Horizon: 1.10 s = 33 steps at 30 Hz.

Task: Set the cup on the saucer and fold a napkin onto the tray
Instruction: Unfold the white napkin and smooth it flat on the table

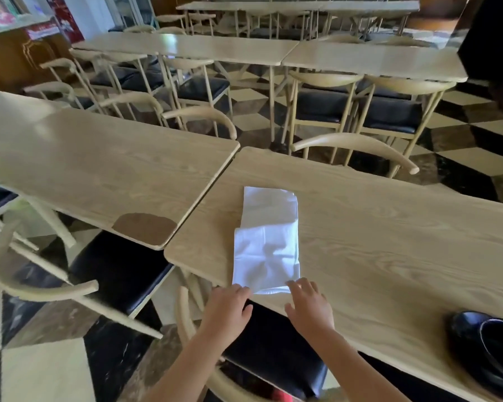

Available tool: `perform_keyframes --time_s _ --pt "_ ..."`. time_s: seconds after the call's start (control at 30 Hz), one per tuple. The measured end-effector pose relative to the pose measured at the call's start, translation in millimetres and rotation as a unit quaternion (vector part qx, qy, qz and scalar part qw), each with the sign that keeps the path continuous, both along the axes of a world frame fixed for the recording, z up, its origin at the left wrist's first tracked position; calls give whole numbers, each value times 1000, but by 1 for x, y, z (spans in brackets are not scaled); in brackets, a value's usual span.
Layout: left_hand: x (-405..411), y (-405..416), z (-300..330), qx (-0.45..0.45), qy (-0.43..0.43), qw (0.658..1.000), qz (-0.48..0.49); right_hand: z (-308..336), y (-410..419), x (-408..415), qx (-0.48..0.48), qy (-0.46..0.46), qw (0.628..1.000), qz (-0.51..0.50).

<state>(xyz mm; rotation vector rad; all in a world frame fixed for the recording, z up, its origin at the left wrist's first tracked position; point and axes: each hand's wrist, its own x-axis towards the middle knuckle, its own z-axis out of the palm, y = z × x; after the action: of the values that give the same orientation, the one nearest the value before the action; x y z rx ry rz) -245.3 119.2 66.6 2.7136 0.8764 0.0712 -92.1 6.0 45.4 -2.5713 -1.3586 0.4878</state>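
Observation:
A white napkin [267, 239] lies folded into a long strip on the light wooden table [389, 227], reaching from the near edge toward the middle. My left hand [230, 309] is at the strip's near left corner and my right hand [310, 306] at its near right corner; fingertips of both touch the near end. Whether the fingers pinch the cloth is unclear. A black glossy dish [488, 346], a saucer or tray, sits at the table's right near edge, partly cut off. No cup shows.
A second wooden table [99, 169] adjoins on the left with a narrow gap between. A black-seated chair [273, 349] is tucked under the near edge below my hands. More chairs and tables fill the room behind, over a checkered floor.

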Motion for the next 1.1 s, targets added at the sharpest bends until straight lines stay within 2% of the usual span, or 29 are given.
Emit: perform_keyframes --time_s 0.13,0.3,0.5,0.67,0.87,1.0,1.1 --pt "33 22 -22 1 68 998 -12 -27 23 21 -24 17 1000 -8" --pt "69 33 -56 -22 111 992 -54 -54 33 40 -58 26 998 -16" --pt "100 28 -79 -46 139 986 -78 -67 42 53 -35 64 996 -46" --pt "110 38 -83 -62 87 989 -102 -61 49 54 40 167 976 -131" --pt "124 64 -30 -201 -45 974 -92 -16 67 58 205 215 926 -230" --pt "145 110 37 -206 -98 962 -146 39 88 80 293 179 914 -215" --pt "159 149 100 -210 -132 956 -159 96 98 101 306 166 925 -151"
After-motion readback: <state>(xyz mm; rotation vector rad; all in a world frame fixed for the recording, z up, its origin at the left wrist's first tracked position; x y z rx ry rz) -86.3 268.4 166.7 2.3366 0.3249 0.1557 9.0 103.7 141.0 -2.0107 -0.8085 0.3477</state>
